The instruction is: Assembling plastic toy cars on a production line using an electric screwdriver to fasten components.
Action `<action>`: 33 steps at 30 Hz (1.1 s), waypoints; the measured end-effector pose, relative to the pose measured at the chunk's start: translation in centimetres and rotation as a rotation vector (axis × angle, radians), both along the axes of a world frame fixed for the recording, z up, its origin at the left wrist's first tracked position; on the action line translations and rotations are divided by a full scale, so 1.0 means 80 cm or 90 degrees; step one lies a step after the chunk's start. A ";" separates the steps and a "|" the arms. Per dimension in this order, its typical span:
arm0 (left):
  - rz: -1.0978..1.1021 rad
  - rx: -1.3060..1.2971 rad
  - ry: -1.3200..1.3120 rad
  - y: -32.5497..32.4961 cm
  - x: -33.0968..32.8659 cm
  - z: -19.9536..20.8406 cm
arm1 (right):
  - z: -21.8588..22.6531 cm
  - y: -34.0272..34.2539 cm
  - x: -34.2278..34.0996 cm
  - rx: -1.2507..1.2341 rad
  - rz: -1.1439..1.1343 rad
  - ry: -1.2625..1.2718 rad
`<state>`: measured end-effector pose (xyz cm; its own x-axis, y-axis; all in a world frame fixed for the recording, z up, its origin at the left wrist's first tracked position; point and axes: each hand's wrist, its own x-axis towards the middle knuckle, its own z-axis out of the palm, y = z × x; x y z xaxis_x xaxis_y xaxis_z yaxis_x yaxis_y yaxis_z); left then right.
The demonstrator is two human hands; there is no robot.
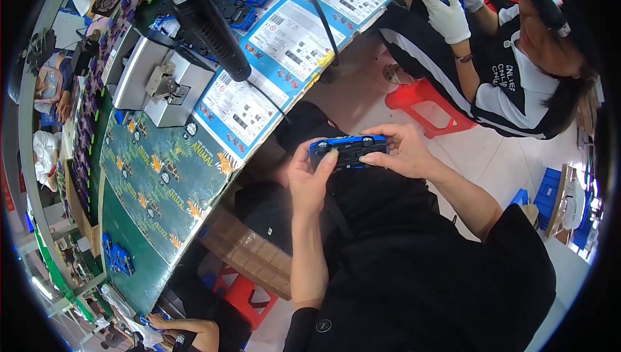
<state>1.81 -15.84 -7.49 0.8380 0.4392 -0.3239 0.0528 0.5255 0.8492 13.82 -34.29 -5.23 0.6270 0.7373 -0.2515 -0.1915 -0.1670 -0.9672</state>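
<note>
A blue toy car (350, 152) with a black underside is held up in front of my lap, its underside facing me. My left hand (306, 180) grips its left end, with the thumb pressed on the black base. Around the right end closes my right hand (409, 153), its thumb lying along the base's lower edge. Small wheels show near the car's top edge. My fingers behind the car are mostly hidden.
To the left runs a workbench (134, 223) covered with printed sheets (242, 109). A metal fixture (187, 103) and a hanging black cylindrical tool (210, 25) stand over it; several blue car parts (236, 12) lie behind. A gloved co-worker (446, 22) sits at upper right by a red stool (430, 106).
</note>
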 end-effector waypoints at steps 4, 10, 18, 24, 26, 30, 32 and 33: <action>-0.097 0.021 -0.014 0.014 0.008 0.017 | 0.004 0.001 0.011 0.080 0.004 -0.055; -0.071 0.106 -0.010 0.009 0.010 0.022 | 0.005 0.000 0.006 0.058 -0.069 0.131; -0.104 0.121 -0.014 0.006 0.005 0.012 | -0.015 -0.013 0.004 0.072 -0.052 0.096; -0.101 0.102 -0.011 0.012 0.003 0.017 | -0.010 -0.001 0.001 0.080 -0.075 0.104; -0.107 0.083 -0.002 0.014 0.002 0.014 | -0.015 -0.001 0.000 0.077 -0.073 0.128; -0.168 0.144 0.035 0.015 0.002 0.014 | -0.017 -0.006 -0.002 0.046 -0.060 0.116; -0.185 0.097 0.057 0.016 0.005 0.012 | -0.023 -0.007 -0.004 0.034 -0.056 0.123; -0.183 0.094 0.059 0.015 0.005 0.010 | -0.025 -0.008 -0.004 0.028 -0.061 0.132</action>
